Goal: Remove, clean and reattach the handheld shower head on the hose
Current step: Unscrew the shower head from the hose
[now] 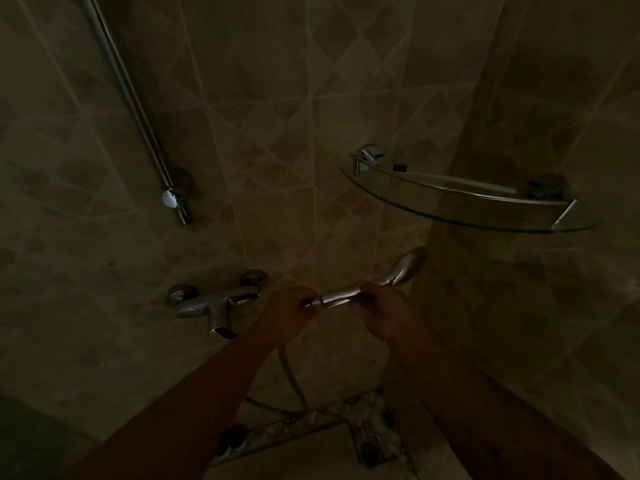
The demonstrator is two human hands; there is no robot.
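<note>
In dim light a chrome handheld shower head (405, 268) points up and to the right, its handle running down to the left. My right hand (384, 311) grips the handle's middle. At the handle's lower end, where the hose nut sits, my left hand (289, 311) is closed around the joint. The pale hose (292, 372) hangs down from under my left hand and curves along the floor edge. The joint itself is partly hidden by my fingers.
A chrome mixer tap (216, 303) juts from the tiled wall left of my hands. A slide rail (138, 116) runs up the wall at upper left. A curved glass corner shelf (460, 199) hangs above right. A mosaic floor border (346, 420) lies below.
</note>
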